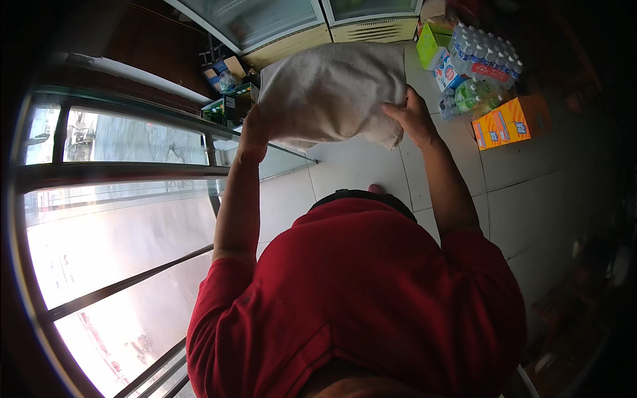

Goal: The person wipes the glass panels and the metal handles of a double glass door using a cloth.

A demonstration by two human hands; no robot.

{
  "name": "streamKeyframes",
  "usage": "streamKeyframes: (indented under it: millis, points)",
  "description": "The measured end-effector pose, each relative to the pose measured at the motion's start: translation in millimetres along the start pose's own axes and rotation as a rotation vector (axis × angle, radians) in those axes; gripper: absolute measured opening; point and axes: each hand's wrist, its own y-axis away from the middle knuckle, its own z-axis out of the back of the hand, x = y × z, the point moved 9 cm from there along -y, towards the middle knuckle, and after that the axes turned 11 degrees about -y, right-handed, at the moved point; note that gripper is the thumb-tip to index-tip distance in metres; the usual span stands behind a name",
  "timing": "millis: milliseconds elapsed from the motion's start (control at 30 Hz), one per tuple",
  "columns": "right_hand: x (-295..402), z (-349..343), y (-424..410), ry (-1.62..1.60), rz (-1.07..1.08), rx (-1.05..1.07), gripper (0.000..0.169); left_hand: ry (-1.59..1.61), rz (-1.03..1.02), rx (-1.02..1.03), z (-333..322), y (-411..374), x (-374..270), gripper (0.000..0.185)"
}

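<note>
A greyish-white cloth [333,94], apparently a towel, is spread out between my two hands in front of me. My left hand [254,137] grips its left edge, with the fingers mostly hidden behind the fabric. At the right edge my right hand [413,117] pinches the cloth, its thumb lying on the near face. The fabric sags a little in the middle and shows faint brownish stains. Its lower edge hangs uneven above the tiled floor.
Beyond the cloth stands a glass-door display cabinet [375,30]. Shrink-wrapped bottles [485,54], a green box [430,47] and an orange carton [502,124] sit on the floor tiles [448,164] at right. To my left is a metal-framed glass counter [124,171], with crates [226,107] beyond it.
</note>
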Motion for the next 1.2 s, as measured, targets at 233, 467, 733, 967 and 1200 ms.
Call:
streamKeyframes:
  millis: [233,467,733,967,1200]
  points:
    - [-13.5,-0.4,-4.1,-0.061,-0.046,-0.034,0.063,0.228,0.085,-0.085,13.4,25.1,28.8,0.073]
    - [2.2,-16.9,-17.0,0.562,0.209,0.030,0.041,-0.833,-0.147,-0.141,6.4,42.2,-0.1,0.041]
    - [-5.0,-25.2,-38.6,0.813,0.362,-0.023,0.032,-1.237,-0.213,-0.393,10.9,37.3,10.2,0.019]
    - [3.1,-92.6,-4.7,0.611,0.387,0.079,0.029,-0.021,0.377,-0.157,-48.3,24.9,57.3,0.039]
    - [13.0,-146.2,44.1,0.559,0.633,0.407,0.023,0.386,0.226,-0.078,-93.4,26.1,24.3,0.045]
